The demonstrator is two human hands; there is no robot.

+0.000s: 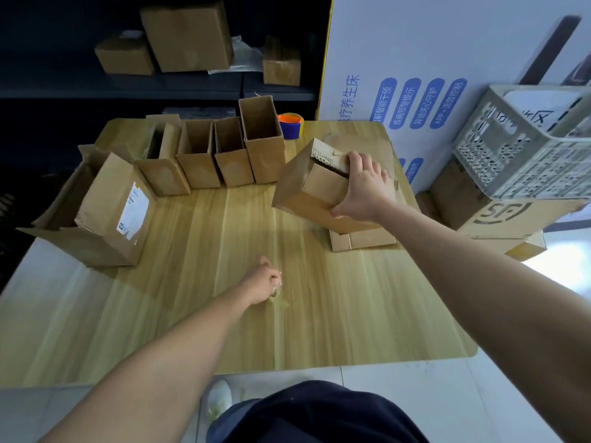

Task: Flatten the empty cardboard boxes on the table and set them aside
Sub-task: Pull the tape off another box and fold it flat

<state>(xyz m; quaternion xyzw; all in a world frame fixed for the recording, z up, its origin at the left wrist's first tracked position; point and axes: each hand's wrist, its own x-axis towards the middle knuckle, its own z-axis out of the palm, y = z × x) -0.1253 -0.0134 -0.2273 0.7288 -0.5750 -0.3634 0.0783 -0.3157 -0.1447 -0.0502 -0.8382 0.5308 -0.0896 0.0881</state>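
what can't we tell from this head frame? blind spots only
- Left hand: curled closed on the table; what it pinches, if anything, is too small and blurred.
- Box in the right hand: its underside and the flattened cardboard beneath are partly hidden by box and hand.
- Labelled box: label print is too small to read.
- Row of open boxes: bottoms are in shadow, so emptiness is unconfirmed.
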